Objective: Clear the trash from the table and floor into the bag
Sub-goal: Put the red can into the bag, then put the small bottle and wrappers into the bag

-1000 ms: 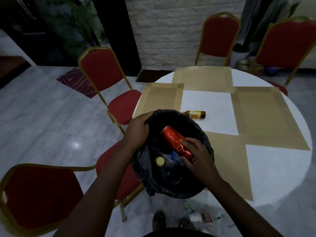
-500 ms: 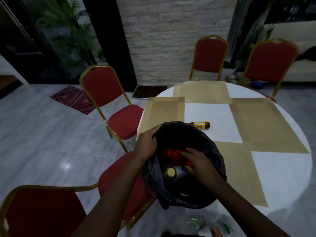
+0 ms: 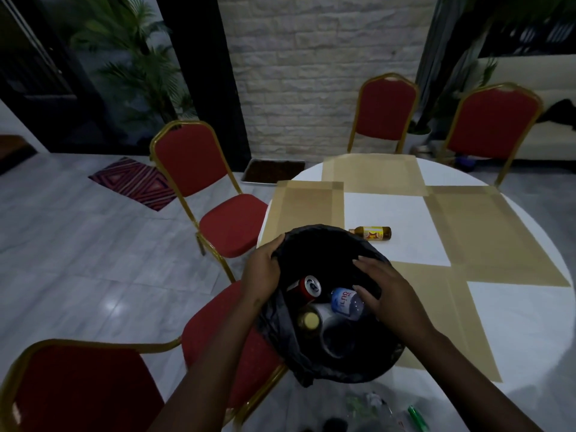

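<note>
A black trash bag [image 3: 314, 247] hangs open at the near edge of the round table [image 3: 514, 322]. My left hand [image 3: 263, 269] grips the bag's left rim. My right hand [image 3: 383, 288] hovers over the bag's mouth with fingers relaxed and holds nothing. Inside the bag lie a red can [image 3: 307, 288], a clear water bottle [image 3: 346, 302] and a bottle with a yellow cap [image 3: 310, 321]. A small brown bottle [image 3: 372, 233] with a yellow label lies on its side on the table just beyond the bag.
Red chairs with gold frames stand at the left [image 3: 212, 194], near left [image 3: 74, 388] and behind the table [image 3: 386, 110]. Beneath the bag is another red seat [image 3: 218, 332]. Wrappers and a green item [image 3: 416, 416] lie on the floor under the table's edge.
My right hand has let go of the red can, which now lies inside the bag, and has lifted to the bag's mouth. The camera view has tilted upward.
</note>
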A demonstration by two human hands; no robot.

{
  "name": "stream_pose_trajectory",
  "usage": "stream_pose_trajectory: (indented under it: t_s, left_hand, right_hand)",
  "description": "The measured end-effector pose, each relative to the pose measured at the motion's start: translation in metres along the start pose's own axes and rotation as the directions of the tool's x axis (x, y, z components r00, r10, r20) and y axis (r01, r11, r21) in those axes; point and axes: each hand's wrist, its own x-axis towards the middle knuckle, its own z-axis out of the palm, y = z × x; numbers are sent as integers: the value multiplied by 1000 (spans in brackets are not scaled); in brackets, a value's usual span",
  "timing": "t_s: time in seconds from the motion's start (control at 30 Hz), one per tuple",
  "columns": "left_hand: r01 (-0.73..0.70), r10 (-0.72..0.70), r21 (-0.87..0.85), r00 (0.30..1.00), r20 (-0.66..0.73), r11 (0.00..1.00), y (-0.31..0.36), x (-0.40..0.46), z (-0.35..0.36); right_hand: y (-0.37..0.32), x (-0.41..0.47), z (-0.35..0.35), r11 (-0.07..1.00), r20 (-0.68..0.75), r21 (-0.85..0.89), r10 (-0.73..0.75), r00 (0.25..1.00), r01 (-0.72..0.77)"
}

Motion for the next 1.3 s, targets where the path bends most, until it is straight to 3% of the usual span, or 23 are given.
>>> stream_pose_trajectory:
  t_s: [0.3, 0.63, 0.97, 1.13, 1.3]
  left_hand:
    - [101, -94, 25, 975, -200, 995, 8, 11, -39]
    - [179, -131, 139, 945, -301, 974, 2, 46, -42]
    - [202, -126, 232, 944, -303, 951, -12, 79, -28]
    - [206, -131, 230, 944, -304, 951, -18, 89, -24]
    - [157, -79, 280, 959, -271, 947, -15, 94, -19]
  right_hand:
    - [17, 40, 4, 990, 33, 64, -131, 991, 129]
    - [77, 92, 33, 994, 46, 75, -78, 996, 74]
    - [173, 142, 77, 984, 207, -180, 39, 978, -1]
    - [219, 167, 96, 932, 327, -362, 149, 933, -22]
    - [252, 186, 109, 873, 343, -484, 243, 908, -50]
